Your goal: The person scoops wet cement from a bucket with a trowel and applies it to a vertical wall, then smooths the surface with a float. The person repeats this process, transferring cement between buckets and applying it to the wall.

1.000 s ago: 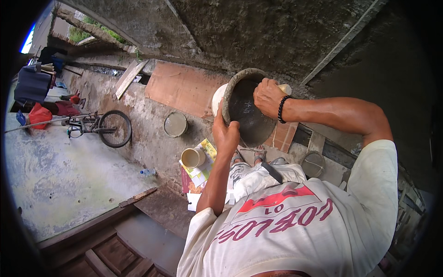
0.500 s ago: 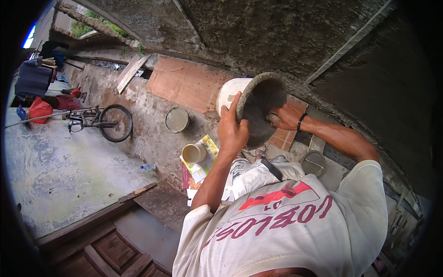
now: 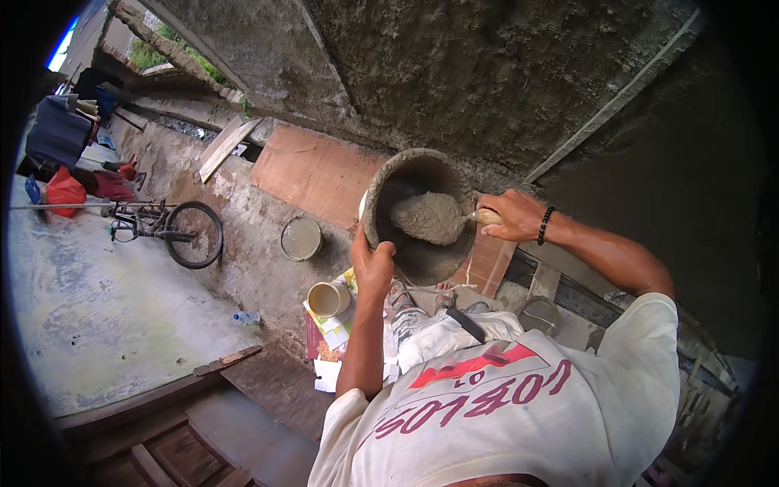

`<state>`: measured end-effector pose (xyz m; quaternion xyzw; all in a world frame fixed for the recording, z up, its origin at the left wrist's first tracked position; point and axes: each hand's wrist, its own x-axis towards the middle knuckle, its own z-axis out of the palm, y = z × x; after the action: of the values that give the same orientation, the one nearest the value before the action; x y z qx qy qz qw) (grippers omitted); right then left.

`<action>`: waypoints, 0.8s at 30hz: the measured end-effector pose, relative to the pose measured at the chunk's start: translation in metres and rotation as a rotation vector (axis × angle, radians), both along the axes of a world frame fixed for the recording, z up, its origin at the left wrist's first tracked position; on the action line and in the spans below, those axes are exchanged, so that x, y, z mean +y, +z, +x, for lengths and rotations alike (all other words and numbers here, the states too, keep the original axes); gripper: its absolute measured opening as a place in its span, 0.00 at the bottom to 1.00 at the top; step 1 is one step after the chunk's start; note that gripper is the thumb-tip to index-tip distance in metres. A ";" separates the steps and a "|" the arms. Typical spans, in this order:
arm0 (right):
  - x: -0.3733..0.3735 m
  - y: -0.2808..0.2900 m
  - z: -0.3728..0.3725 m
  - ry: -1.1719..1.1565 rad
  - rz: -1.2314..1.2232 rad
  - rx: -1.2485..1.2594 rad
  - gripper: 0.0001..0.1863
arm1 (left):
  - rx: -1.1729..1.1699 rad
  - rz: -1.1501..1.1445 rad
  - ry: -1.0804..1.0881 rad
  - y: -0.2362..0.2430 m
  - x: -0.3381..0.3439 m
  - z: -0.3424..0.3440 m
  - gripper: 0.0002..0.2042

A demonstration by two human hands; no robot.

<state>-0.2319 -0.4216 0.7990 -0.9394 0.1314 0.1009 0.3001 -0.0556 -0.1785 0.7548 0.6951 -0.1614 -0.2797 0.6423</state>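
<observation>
My left hand (image 3: pixel 372 264) grips the near left rim of a mortar-crusted bucket (image 3: pixel 377 195), which is held tilted so its dark inside faces me. My right hand (image 3: pixel 515 215), a beaded bracelet at its wrist, is closed round the wooden handle of a trowel (image 3: pixel 487 217) at the bucket's right side. The trowel's blade is hidden under a heap of wet grey mortar (image 3: pixel 426 217) inside the bucket's opening. My sandaled feet show below the bucket.
A rough plastered wall (image 3: pixel 454 81) rises ahead. On the floor lie a plywood sheet (image 3: pixel 304 170), a round container of grey mix (image 3: pixel 300 238), a cream bucket (image 3: pixel 329 299) on papers, and a water bottle (image 3: pixel 243 316). A bicycle (image 3: pixel 187 233) is at the left, a mesh sieve (image 3: pixel 537 315) at the right.
The trowel has come up out of the bucket's depth with a mound of mortar on it. The bucket has shifted down and left in the picture since half a second ago.
</observation>
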 end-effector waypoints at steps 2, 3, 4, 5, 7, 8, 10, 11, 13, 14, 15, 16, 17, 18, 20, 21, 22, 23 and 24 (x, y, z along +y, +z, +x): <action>-0.008 0.027 0.002 0.018 0.014 0.015 0.21 | -0.012 -0.028 0.040 -0.006 -0.001 0.004 0.32; -0.014 0.036 0.003 0.052 0.029 -0.045 0.22 | 0.003 -0.053 0.054 -0.005 -0.001 0.006 0.32; -0.021 0.044 0.003 0.082 0.044 -0.103 0.22 | 0.020 -0.078 0.066 -0.003 0.000 0.007 0.32; -0.026 0.053 0.005 0.118 0.066 -0.161 0.22 | 0.037 -0.095 0.083 -0.001 0.004 0.009 0.32; -0.033 0.083 0.011 0.117 0.152 -0.083 0.22 | 0.027 -0.067 0.138 0.001 0.014 0.012 0.29; -0.039 0.096 0.014 0.108 0.198 -0.026 0.22 | 0.040 -0.048 0.151 -0.001 0.020 0.014 0.29; -0.054 0.099 0.022 0.105 0.268 0.000 0.18 | 0.028 0.061 0.190 -0.001 0.030 0.016 0.30; -0.070 0.088 0.023 0.081 0.280 -0.030 0.18 | 0.039 0.062 0.207 -0.002 0.029 0.014 0.30; -0.112 0.049 0.025 0.034 0.303 -0.089 0.18 | 0.061 0.063 0.242 -0.007 0.026 0.012 0.32; -0.134 0.042 0.032 -0.139 0.290 0.022 0.18 | 0.048 0.078 0.201 -0.013 0.027 0.014 0.32; -0.161 0.032 0.038 -0.310 0.283 0.140 0.18 | 0.044 0.078 0.207 -0.016 0.028 0.012 0.32; -0.206 0.017 0.032 -0.300 0.012 -0.006 0.17 | 0.048 0.066 0.198 -0.020 0.024 0.009 0.32; -0.229 0.033 0.033 -0.353 -0.267 -0.065 0.17 | 0.045 0.071 0.208 -0.023 0.027 0.010 0.31; -0.244 0.060 0.031 -0.434 -0.416 -0.147 0.16 | 0.036 0.095 0.200 -0.023 0.030 0.013 0.31; -0.247 0.121 0.021 -0.469 -0.496 -0.388 0.16 | 0.028 0.155 0.188 -0.023 0.042 0.011 0.31; -0.247 0.149 0.015 -0.434 -0.562 -0.322 0.16 | 0.052 0.144 0.195 -0.026 0.046 0.008 0.31; -0.247 0.163 0.008 -0.391 -0.635 -0.394 0.16 | 0.071 0.119 0.197 -0.031 0.043 0.008 0.31; -0.240 0.167 0.005 -0.376 -0.589 -0.376 0.17 | 0.090 0.094 0.199 -0.034 0.041 0.009 0.31; -0.229 0.166 0.004 -0.360 -0.542 -0.358 0.17 | 0.081 0.094 0.183 -0.037 0.039 0.009 0.32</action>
<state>-0.2277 -0.6507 0.9654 -0.9494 0.2618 -0.1580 0.0717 -0.0467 -0.1393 0.7177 0.7243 -0.0580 -0.2551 0.6379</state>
